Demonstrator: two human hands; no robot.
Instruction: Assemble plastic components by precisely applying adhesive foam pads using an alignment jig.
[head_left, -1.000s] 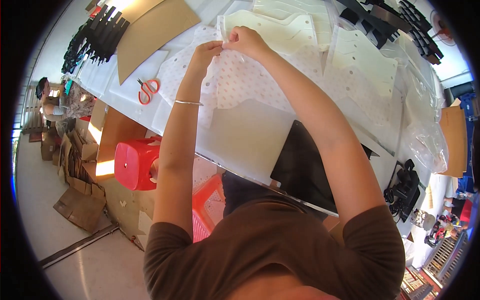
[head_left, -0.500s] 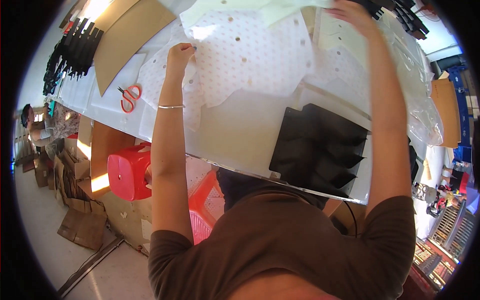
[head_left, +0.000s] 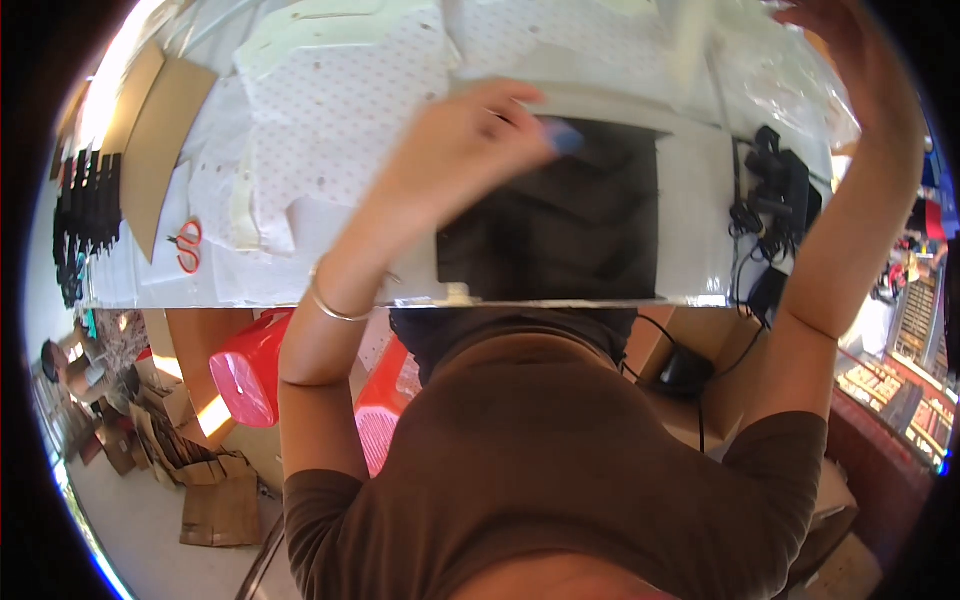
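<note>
Where the black, near-rectangular sheet is laid: on the pale, glossy table, along the front edge, directly before the torso.
Sheet relative to left grip: displaced rightward and toward the body; its far left part is overlapped in view by the left hand and forearm; whether it is touched cannot be told.
Long axis of sheet: aligned roughly with the table's front edge, the other side being only somewhat shorter.
Nearer hand: the left; the right hand is held well apart, beyond the sheet's far right corner.
Left pose: forearm slanted inward, ringed by a thin silver-coloured bangle; fingers curled, thumb pointed rightward.
Left grip: blurred; a small blue patch is seen at the thumb tip, whether held or worn cannot be told.
Right pose: elbow bent, hand raised and cropped by the upper edge; whether anything is grasped cannot be told.
White, pink-dotted sheet: spread left of the left hand.
</note>
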